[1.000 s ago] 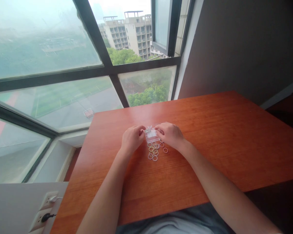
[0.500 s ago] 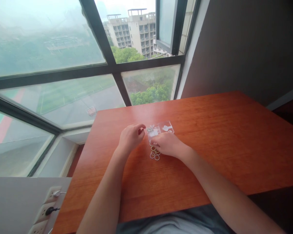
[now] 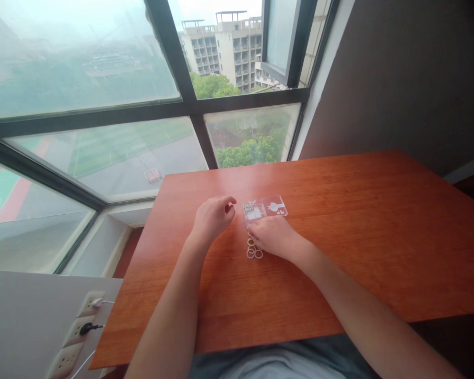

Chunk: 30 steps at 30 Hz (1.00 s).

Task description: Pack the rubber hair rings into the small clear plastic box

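Observation:
My left hand (image 3: pixel 216 215) hovers just left of a small clear plastic box (image 3: pixel 275 206). Its fingers are loosely curled, thumb and forefinger apart, with nothing visible between them. The box lies with its lid folded back to the right. Small metal pieces (image 3: pixel 248 208) sit in its far left compartment. My right hand (image 3: pixel 274 235) is at the box's near edge, over the far end of a group of pale rings (image 3: pixel 255 253). Its fingers are pressed together and point down. Whatever they pinch is too small or hidden to make out.
The reddish-brown wooden table (image 3: pixel 339 231) reaches to a dark-framed window (image 3: pixel 253 100) at the back. On the wall at lower left are power sockets (image 3: pixel 77 331) with plugs and cords.
The whole view has shifted slightly, so the table and box appear further right. My left hand is now a bit further from the box. My right hand stays over the rings.

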{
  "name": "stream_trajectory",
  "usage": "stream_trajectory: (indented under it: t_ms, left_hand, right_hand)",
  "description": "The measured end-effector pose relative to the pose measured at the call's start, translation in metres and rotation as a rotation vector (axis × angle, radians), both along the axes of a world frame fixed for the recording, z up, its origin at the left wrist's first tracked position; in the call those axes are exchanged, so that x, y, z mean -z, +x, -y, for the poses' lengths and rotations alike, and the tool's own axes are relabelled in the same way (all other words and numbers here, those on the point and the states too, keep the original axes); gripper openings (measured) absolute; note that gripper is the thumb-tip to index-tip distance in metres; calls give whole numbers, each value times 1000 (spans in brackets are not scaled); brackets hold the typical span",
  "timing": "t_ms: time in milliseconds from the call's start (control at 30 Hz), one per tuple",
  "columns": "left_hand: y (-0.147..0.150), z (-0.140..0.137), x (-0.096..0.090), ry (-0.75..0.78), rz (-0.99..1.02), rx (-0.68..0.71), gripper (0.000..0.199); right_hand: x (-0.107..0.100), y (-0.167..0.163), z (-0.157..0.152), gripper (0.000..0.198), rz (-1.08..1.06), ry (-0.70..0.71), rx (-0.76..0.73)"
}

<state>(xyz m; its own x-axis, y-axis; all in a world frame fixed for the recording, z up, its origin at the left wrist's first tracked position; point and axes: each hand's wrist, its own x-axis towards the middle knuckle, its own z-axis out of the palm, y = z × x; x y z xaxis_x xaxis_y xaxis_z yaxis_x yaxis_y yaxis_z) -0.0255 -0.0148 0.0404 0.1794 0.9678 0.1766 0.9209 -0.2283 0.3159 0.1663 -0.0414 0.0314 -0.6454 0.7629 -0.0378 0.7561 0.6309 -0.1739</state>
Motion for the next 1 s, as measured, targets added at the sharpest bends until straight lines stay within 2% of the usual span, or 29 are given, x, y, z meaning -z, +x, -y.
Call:
stream_trajectory:
  t_ms: [100, 300, 400, 633, 800, 933, 1000]
  left_hand:
    - [0, 0, 0, -1, 14, -2, 27]
    - [2, 0, 1, 18, 8, 8, 21]
    - [3, 0, 1, 27, -3, 16, 17]
    - [2, 0, 3, 37, -2, 25, 15]
    - [1, -1, 3, 25, -8, 18, 16]
    - [1, 0, 2, 11, -27, -6, 16]
    - [2, 1, 1, 6, -37, -13, 15]
  right_hand:
    - [4, 2, -4, 17, -85, 9, 27]
    - [11, -5, -21, 20, -278, 114, 320]
    - [15, -7, -28, 23, -282, 119, 371]
    - [10, 9, -28, 19, -301, 61, 315]
    - [-1, 9, -29, 19, -128, 7, 213]
    - [-15, -2, -34, 22, 57, 23, 180]
    - [-25, -9, -37, 22, 164, -24, 109]
